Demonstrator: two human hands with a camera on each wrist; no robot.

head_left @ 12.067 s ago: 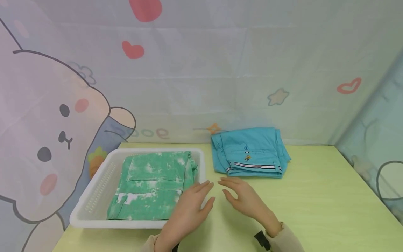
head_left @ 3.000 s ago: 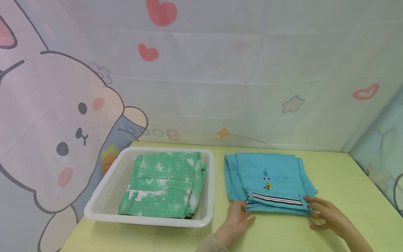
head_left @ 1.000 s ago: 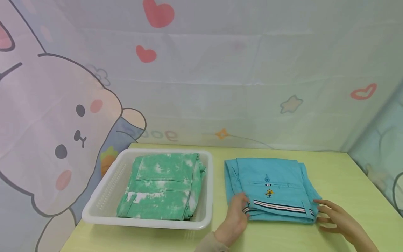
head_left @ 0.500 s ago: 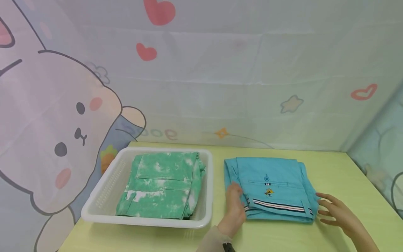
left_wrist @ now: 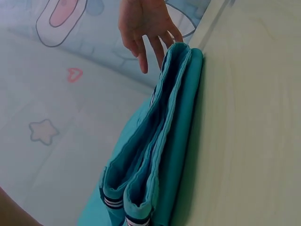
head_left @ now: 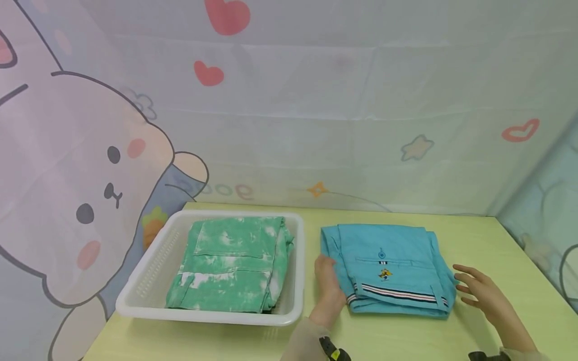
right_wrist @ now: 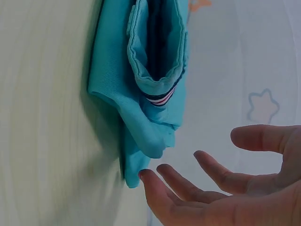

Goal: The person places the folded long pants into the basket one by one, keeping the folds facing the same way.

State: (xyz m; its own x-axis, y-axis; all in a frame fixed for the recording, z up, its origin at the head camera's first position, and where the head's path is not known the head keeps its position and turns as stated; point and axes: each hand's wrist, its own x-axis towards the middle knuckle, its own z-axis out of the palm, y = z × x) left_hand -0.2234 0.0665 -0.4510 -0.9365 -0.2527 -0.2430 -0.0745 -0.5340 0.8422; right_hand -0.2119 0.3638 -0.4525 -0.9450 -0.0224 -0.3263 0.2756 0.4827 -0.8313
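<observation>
Blue folded shorts lie on the counter right of the white basket, flanked by left hand touching and right hand just beside, both grips loose-fingered, empty; judging squaring-up, next calls for sliding fingers beneath.

Staged home-style laundry corner, looks like a child's-room mock-up rather than a real room.

Cartoon fabric backdrop hangs as the walls on all sides: big bunny, red hearts, a star, creases visible in the cloth. Pale green wood-grain table butts straight against it. On it a white slotted plastic basket with folded green tie-dye shorts, and folded blue shorts beside it.
</observation>
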